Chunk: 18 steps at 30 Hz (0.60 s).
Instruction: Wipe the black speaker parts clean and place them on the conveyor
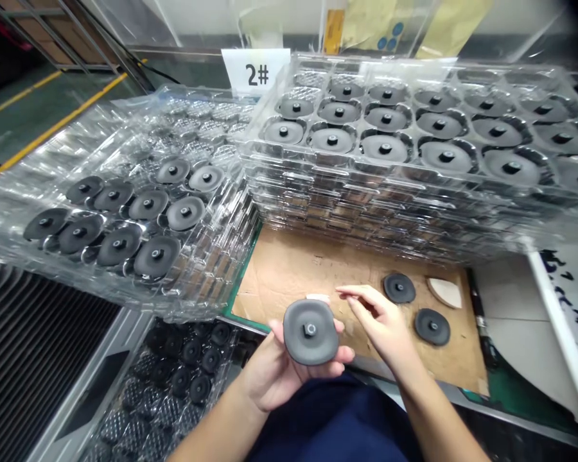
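My left hand (pixel 282 372) grips a dark grey, rounded-square disc (pixel 312 340) with a small raised stem at its centre, facing up. Its fingers wrap beneath and round the right edge of the disc, with the thumb at the left. To the right of it, my right hand (pixel 383 324) hovers over the cardboard sheet (pixel 289 263), fingers stretched out and nothing visible in them. Two similar discs, one (pixel 399 288) by the right hand and another (pixel 432 326) farther right, lie on the cardboard. A small white strip (pixel 318 298) shows just behind the held disc.
A tall stack of clear plastic trays (pixel 347 192) filled with discs stands at the back. Another tray stack (pixel 207 256), partly filled, is at left. A pale wedge-shaped piece (pixel 444 292) lies at right. Below left sits a tray of dark parts (pixel 180 378). A "2#" sign (pixel 257 72) stands behind.
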{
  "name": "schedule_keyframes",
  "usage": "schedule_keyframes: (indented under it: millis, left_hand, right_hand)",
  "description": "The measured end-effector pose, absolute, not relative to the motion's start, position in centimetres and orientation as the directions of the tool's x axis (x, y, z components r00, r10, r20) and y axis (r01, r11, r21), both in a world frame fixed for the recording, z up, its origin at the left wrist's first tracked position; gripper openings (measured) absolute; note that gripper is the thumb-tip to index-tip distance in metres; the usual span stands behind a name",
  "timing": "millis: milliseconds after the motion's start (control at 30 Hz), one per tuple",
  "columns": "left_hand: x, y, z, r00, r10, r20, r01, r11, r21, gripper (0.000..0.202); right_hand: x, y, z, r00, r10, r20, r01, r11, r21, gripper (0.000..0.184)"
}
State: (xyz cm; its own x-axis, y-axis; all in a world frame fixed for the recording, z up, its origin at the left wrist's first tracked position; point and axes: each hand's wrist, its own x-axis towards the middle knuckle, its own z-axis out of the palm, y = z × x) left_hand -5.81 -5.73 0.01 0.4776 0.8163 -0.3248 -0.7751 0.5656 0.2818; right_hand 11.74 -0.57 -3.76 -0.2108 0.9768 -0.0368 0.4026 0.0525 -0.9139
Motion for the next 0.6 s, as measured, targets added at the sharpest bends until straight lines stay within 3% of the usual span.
schedule_keyframes:
  millis: [67, 133, 200, 267, 333, 433, 600]
  left_hand:
    - [-5.6, -5.8, 0.2, 0.42, 0.851, -0.314, -0.763, 0.519, 0.386, 0.054]
    - [-5.5, -5.9, 0.4, 0.282, 0.921, -0.271, -0.686, 0.391, 0.614, 0.055]
    - [-5.5, -5.9, 0.5, 0.128, 0.981, -0.147, -0.45, 0.19, 0.873, 0.069]
    - [-5.4, -5.8, 0.7, 0.078, 0.997, 0.005, -0.142, 0.006, 0.99, 0.093]
    - [-5.3, -5.6, 0.9, 0.133, 0.983, 0.123, 0.063, -0.133, 0.989, 0.108]
    - [-5.1, -5.2, 1.2, 0.245, 0.944, 0.221, 0.202, -0.272, 0.941, 0.114]
    - [-4.9, -5.1, 1.0, 0.297, 0.936, 0.19, 0.236, -0.265, 0.935, 0.109]
  right_hand:
    - [12.5, -0.8, -2.7, -0.205, 0.978, -0.039, 0.379, 0.042, -0.924, 0.022]
    - [13.1, -1.3, -2.2, -0.192, 0.981, -0.041, 0.366, 0.033, -0.93, 0.02]
    - [13.6, -1.9, -2.0, -0.17, 0.985, -0.036, 0.359, 0.028, -0.933, 0.017]
    - [14.1, -2.6, -1.8, -0.129, 0.991, -0.018, 0.358, 0.029, -0.933, 0.015]
    - [14.5, -3.2, -1.4, -0.079, 0.997, 0.022, 0.35, 0.048, -0.935, 0.013]
    - [14.8, -3.8, -0.1, -0.084, 0.996, 0.033, 0.261, 0.054, -0.964, 0.012]
    - [14.7, -3.4, 2.2, -0.338, 0.915, -0.222, 0.114, -0.194, -0.974, 0.016]
